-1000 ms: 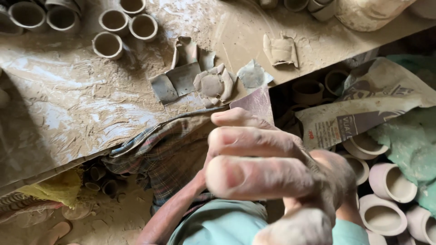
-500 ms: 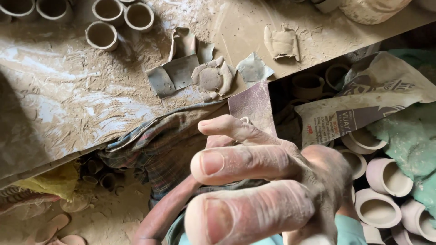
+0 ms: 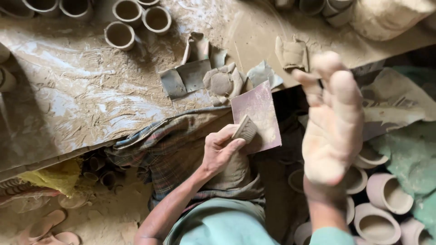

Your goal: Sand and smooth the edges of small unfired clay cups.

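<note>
Left hand (image 3: 221, 152) curled around a small ribbed grey clay piece (image 3: 245, 129), thumb and fingers pinching it, pressed against a flat pinkish-purple rectangular tile (image 3: 259, 115). Tile resting tilted over the lap, upper edge just beside the edge of the mud-smeared brown work surface (image 3: 81, 100). Beneath the left hand, a rounded lump of grey clay (image 3: 231, 172) sitting on a faded plaid cloth (image 3: 168, 149) draped over the knees.

Right hand (image 3: 334, 120) raised close to the camera, spread wide, palm turned up and coated with pale dried clay, holding nothing; slightly blurred. Below and to the right of it, a cluster of unfired pale pink clay cups (image 3: 386, 193), open mouths upward, packed touching one another. Crumpled paper sheet (image 3: 399, 102) and a pale green cloth (image 3: 415, 156) lying beside the cups.

On the surface, near the tile: several folded grey clay-caked scraps (image 3: 188, 77), a round flattened clay disc (image 3: 221, 83) among them, and another folded tan scrap (image 3: 292, 53) farther right. At the far edge of the surface, a group of small wet brown clay cups (image 3: 136, 20) standing upright, well apart from both hands. Light teal garment (image 3: 218, 224) covering the torso at the bottom. Yellow cloth (image 3: 50, 174) and pink sandals (image 3: 50, 227) on the dusty floor at lower left, under the surface's edge.
</note>
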